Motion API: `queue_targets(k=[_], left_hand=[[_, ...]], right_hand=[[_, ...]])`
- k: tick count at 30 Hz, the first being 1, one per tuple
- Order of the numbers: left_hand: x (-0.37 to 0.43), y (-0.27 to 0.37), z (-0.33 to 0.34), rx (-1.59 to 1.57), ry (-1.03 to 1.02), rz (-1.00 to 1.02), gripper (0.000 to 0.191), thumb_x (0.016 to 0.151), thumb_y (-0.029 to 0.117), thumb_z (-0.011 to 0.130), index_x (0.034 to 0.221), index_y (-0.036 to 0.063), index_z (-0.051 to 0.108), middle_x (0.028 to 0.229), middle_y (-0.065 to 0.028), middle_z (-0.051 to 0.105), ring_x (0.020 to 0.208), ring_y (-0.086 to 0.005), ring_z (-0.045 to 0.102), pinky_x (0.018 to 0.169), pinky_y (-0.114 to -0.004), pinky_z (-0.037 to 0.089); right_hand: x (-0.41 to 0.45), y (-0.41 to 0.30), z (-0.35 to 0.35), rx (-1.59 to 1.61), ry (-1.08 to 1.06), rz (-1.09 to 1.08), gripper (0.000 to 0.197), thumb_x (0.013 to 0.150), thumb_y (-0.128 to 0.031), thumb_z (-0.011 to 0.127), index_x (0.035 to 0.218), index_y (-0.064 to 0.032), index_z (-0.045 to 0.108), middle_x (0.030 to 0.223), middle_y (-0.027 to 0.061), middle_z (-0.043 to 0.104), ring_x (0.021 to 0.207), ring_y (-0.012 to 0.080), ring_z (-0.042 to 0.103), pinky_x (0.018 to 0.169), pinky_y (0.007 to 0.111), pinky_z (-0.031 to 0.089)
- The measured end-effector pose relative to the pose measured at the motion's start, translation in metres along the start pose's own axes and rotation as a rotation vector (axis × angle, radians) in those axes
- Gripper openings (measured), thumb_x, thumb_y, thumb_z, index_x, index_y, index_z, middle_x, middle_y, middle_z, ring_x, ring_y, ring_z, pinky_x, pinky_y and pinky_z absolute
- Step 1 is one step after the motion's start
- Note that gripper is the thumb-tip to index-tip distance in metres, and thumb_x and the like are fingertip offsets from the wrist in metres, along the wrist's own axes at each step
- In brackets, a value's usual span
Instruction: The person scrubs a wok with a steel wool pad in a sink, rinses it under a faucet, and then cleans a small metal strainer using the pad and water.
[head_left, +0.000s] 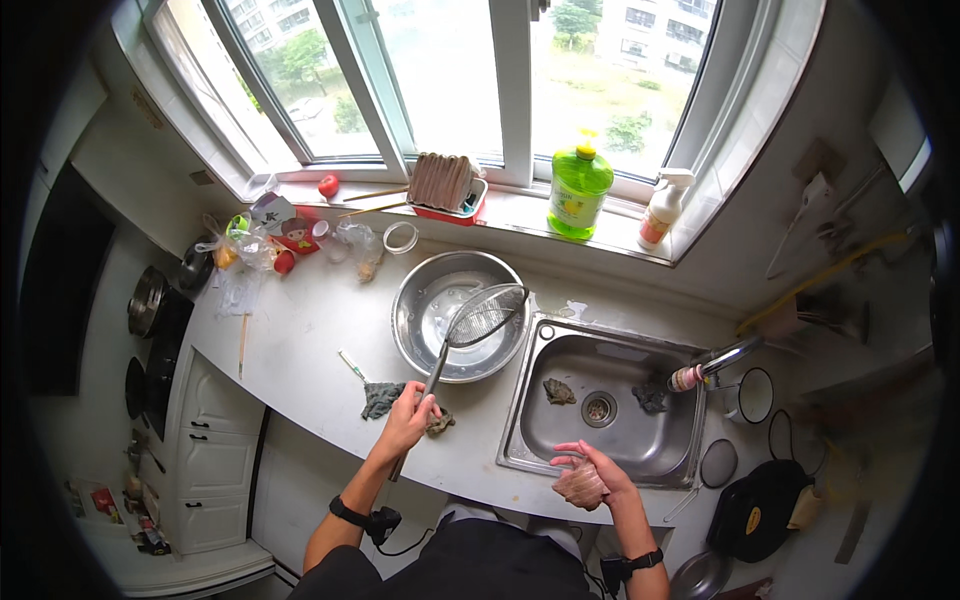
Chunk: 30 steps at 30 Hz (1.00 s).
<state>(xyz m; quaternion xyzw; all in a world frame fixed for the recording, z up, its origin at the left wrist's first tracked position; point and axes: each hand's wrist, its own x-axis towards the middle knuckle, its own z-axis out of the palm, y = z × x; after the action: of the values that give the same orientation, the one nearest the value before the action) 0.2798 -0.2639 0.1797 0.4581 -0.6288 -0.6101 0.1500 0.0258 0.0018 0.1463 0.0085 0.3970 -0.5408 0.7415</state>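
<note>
My left hand (411, 420) grips the long handle of a wire mesh strainer (491, 315). The strainer's head hangs over a round steel basin (402, 330), which seems to hold some water. In my right hand (609, 472) is a crumpled brownish-pink cloth (582, 486), held at the front edge of the steel sink (517, 442). A wet grey rag (380, 400) lies on the counter beside my left hand, and a brownish rag (440, 422) sits partly behind that hand. Inside the sink are a brown rag (559, 391) and a dark rag (649, 399), either side of the drain (598, 409).
A faucet (724, 358) reaches over the sink from the right. On the sill stand a green detergent bottle (576, 195), a spray bottle (664, 210) and a red-rimmed box (450, 216). Plastic bags (251, 244) crowd the left back. A black appliance (757, 510) stands at right.
</note>
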Motion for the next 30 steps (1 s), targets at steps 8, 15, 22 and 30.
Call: queue_targets(k=[8,15,22,30], left_hand=[[0.052,-0.017,-0.058,0.160,0.047,-0.046,0.025,0.094,0.013,0.044,0.110,-0.0063,0.045,0.065,-0.0131,0.063,0.038,-0.0169,0.052,0.037,-0.032,0.043],[0.084,-0.040,-0.066,0.187,-0.235,-0.171,0.052,0.094,0.013,0.045,0.143,0.0036,0.028,0.062,-0.0086,0.055,0.039,-0.0136,0.049,0.036,-0.029,0.042],[0.072,-0.028,-0.069,-0.285,-0.311,-0.281,0.051,0.097,0.015,0.043,0.144,0.0055,0.027,0.062,-0.0016,0.045,0.039,-0.0092,0.041,0.032,-0.027,0.036],[0.094,-0.060,-0.070,0.382,-0.003,0.240,0.042,0.094,0.012,0.044,0.133,-0.0007,0.043,0.062,-0.0113,0.056,0.043,-0.0174,0.053,0.041,-0.036,0.044]], right_hand=[[0.014,0.027,0.073,-0.028,0.203,-0.102,0.042,0.097,-0.034,0.043,0.122,-0.0021,0.051,0.108,0.0142,0.061,0.084,0.0165,0.060,0.077,0.032,0.052],[0.017,0.055,0.097,0.072,0.253,-0.202,0.043,0.096,-0.035,0.045,0.122,-0.0011,0.050,0.110,0.0148,0.059,0.082,0.0179,0.060,0.076,0.038,0.055],[0.003,0.067,0.109,0.148,0.320,-0.305,0.042,0.095,-0.036,0.046,0.121,-0.0032,0.051,0.109,0.0130,0.058,0.081,0.0148,0.059,0.072,0.030,0.052],[0.010,0.083,0.111,0.194,0.348,-0.314,0.040,0.095,-0.034,0.047,0.120,-0.0029,0.051,0.107,0.0128,0.058,0.080,0.0169,0.060,0.073,0.034,0.053]])
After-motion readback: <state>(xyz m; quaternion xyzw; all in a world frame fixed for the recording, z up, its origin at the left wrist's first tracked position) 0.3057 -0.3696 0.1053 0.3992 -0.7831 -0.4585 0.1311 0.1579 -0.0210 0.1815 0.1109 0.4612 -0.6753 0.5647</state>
